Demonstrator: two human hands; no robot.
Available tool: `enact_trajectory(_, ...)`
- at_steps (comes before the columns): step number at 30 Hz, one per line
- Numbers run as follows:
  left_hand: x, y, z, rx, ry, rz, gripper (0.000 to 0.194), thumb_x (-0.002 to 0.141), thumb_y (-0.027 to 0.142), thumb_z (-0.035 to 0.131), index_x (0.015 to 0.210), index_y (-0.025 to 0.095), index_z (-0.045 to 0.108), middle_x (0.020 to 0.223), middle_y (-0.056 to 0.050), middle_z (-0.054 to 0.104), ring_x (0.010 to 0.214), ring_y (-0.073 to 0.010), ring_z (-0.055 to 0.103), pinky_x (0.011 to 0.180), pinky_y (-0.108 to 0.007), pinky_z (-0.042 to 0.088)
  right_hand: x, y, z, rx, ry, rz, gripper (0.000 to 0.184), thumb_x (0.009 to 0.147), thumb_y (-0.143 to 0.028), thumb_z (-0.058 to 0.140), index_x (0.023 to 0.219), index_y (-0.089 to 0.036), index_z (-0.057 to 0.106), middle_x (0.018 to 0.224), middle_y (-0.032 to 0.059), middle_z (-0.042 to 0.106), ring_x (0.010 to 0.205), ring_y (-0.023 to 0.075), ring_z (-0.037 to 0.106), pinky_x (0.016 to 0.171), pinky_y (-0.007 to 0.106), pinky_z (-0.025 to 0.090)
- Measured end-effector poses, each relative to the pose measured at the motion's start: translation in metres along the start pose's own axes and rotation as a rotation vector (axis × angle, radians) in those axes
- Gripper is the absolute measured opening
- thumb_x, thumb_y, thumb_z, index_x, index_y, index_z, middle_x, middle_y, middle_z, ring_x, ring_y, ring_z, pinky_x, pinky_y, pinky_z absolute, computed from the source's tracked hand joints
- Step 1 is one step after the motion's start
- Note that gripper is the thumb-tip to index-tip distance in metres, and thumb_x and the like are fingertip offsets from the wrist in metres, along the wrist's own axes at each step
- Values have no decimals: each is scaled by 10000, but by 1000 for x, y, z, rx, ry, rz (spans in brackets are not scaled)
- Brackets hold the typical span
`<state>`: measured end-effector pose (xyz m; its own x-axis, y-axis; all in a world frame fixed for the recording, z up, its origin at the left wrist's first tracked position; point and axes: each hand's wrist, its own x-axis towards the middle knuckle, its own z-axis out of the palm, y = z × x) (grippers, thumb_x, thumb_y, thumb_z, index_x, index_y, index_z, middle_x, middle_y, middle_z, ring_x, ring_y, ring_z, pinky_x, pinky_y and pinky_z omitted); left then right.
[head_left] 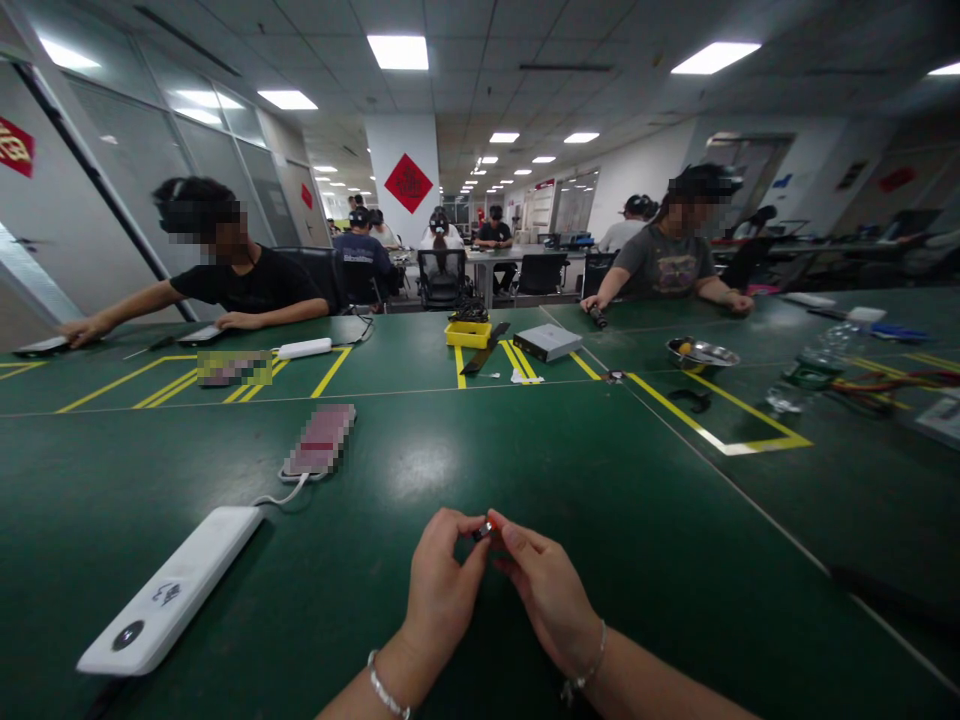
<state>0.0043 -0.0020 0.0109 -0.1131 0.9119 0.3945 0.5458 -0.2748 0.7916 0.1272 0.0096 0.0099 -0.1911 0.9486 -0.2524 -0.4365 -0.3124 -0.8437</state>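
My left hand (441,580) and my right hand (546,585) meet fingertip to fingertip just above the green table (480,470), near its front edge. Between them they pinch a tiny object (485,528), dark with an orange-red tip; what it is I cannot make out. Both hands have fingers closed on it. Each wrist carries a thin bracelet.
A white power bank (171,590) lies at the left front, cabled to a phone (320,441). Farther off are a yellow tray (468,333), a grey box (547,342), a metal bowl (701,352) and a plastic bottle (814,370). Two people sit across the table.
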Motion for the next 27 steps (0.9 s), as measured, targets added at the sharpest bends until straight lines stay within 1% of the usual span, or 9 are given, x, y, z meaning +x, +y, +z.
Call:
enact_trajectory(6,-1,-3,-2,23,-2,18,50,756,203,553,801,208,575,753,6,564,723,-149,549,667,-290,447,-4,-2,1,-43,-21,26,403,629,-432,673,935,-170,682,956,88,655,940,211,533,763,314,423)
enact_trajectory(10,-2,-2,2,84,-31,51,45,749,179,550,787,200,559,746,1,552,723,-153,543,665,-293,444,-1,-3,1,-93,-4,-12,367,586,-403,707,869,-169,686,843,64,664,807,187,566,713,313,434)
enact_trajectory(13,-2,-2,5,134,-89,87,69,726,176,571,788,197,549,754,-5,559,739,-167,540,682,-316,445,6,-10,-1,-259,21,-89,270,571,-370,712,737,-161,673,701,36,648,693,165,563,669,300,428)
enact_trajectory(16,-1,-4,4,138,-86,81,230,688,210,620,900,193,532,886,-34,577,869,-197,535,790,-367,437,23,-32,-16,-490,58,-183,241,611,-368,660,747,-170,642,678,28,640,653,164,556,629,296,417)
enact_trajectory(18,1,-8,1,136,-59,53,282,719,253,593,983,192,513,990,-58,564,971,-213,510,868,-402,406,38,-57,-42,-690,182,-295,239,655,-378,598,788,-181,612,718,33,642,665,170,562,626,299,412)
enact_trajectory(21,4,-15,-3,133,-36,-21,258,793,309,496,1025,196,504,1048,-73,549,1029,-220,492,910,-428,380,55,-99,-105,-1113,546,-439,222,717,-379,493,792,-192,587,757,56,633,684,188,558,622,309,393)
enact_trajectory(23,4,-18,-3,124,-33,-61,260,814,334,458,1030,195,503,1058,-75,546,1038,-222,489,915,-433,376,57,-123,-155,-1348,735,-398,238,732,-367,447,797,-190,593,756,88,626,667,213,549,588,322,376)
enact_trajectory(24,5,-19,-3,118,-39,-72,265,819,340,447,1034,195,501,1063,-76,544,1042,-223,487,917,-435,374,56,-133,-178,-1419,792,-330,249,738,-361,427,797,-191,599,753,102,626,657,227,546,571,331,370)
enact_trajectory(27,4,-20,-1,96,-70,-84,265,822,345,438,1036,201,500,1069,-72,538,1050,-223,480,924,-439,365,50,-149,-232,-1491,866,-128,257,736,-360,415,813,-210,609,737,114,629,633,250,544,549,345,374)
